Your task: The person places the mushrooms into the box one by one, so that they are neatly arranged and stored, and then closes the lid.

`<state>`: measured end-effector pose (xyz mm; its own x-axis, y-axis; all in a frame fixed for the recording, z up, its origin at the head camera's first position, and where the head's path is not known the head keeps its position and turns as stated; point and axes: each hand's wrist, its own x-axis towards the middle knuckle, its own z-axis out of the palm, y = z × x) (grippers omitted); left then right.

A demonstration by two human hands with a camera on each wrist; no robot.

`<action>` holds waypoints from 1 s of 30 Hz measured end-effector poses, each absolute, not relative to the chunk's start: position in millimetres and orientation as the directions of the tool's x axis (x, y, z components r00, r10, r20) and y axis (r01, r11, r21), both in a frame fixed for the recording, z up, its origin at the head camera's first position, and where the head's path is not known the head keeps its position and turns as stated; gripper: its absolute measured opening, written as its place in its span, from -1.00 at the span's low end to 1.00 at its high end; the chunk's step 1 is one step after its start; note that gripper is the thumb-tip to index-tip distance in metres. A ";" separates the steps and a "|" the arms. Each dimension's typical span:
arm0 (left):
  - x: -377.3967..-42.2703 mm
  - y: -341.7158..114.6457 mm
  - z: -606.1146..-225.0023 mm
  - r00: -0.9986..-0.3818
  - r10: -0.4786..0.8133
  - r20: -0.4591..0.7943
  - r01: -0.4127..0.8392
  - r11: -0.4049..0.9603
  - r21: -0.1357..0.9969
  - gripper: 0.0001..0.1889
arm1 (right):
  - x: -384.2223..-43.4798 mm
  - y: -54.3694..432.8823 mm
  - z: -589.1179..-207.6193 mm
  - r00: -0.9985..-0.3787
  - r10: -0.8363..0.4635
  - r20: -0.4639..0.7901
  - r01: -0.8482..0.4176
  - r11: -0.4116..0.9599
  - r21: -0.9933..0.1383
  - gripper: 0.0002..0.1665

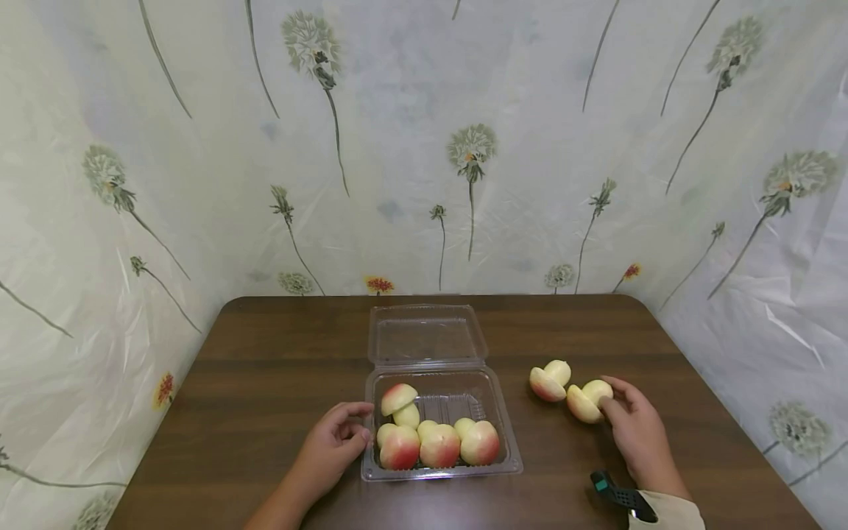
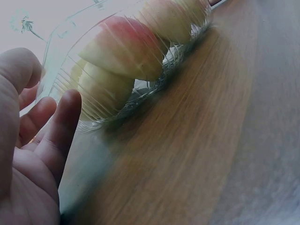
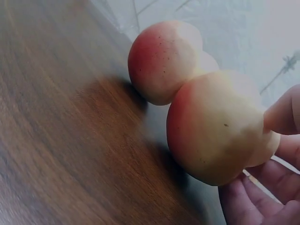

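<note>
My right hand [image 1: 639,434] pinches the pale stem of a red-and-yellow toy mushroom [image 1: 586,402], thumb on one side and fingers on the other. A second toy mushroom [image 1: 548,381] lies right beside it, to the left. In the right wrist view the held mushroom [image 3: 215,131] overlaps the other one [image 3: 164,63]. My left hand [image 1: 334,445] is at the left side of a clear plastic box [image 1: 509,462], loosely bent fingers right at its rim. Several toy mushrooms [image 1: 440,446] fill the box's front row, and one more [image 1: 400,401] lies behind them at the left.
The box's hinged clear lid [image 1: 427,335] lies folded back behind it. All of this is on a dark brown wooden table [image 1: 278,368]. A floral sheet [image 1: 411,147] hangs behind the table and along both sides. A dark band [image 1: 623,497] is on the right wrist.
</note>
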<state>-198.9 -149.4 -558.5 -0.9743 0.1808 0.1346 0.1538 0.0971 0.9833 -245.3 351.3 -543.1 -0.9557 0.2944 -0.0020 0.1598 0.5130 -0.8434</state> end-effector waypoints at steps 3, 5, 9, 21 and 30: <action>-198.6 -149.5 -557.8 -0.975 0.179 0.130 0.149 0.098 0.984 -0.62 | -245.5 352.3 -542.9 -0.948 0.317 -0.015 0.170 0.469 -0.867 -0.41; -198.4 -149.5 -557.4 -0.976 0.177 0.127 0.146 0.098 0.984 -0.62 | -245.4 353.1 -542.1 -0.943 0.332 -0.017 0.173 0.447 -0.878 -0.41; -198.3 -150.1 -557.1 -0.977 0.174 0.126 0.144 0.095 0.985 -0.61 | -245.9 353.3 -540.6 -0.918 0.396 -0.003 0.169 0.384 -0.908 -0.48; -198.0 -150.7 -557.5 -0.979 0.173 0.112 0.129 0.088 0.988 -0.61 | -248.1 344.2 -535.9 -0.877 0.480 -0.015 0.028 0.019 -0.999 -0.72; -198.1 -150.1 -556.7 -0.977 0.182 0.109 0.128 0.099 0.987 -0.60 | -244.4 329.0 -532.6 -0.860 0.510 0.018 -0.102 -0.138 -0.985 -0.73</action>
<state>-198.1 -150.1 -556.7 -0.9772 0.1823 0.1086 0.1281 0.0991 0.9868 -244.4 329.0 -532.6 -0.8601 0.5099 0.0179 -0.1024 -0.1381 -0.9851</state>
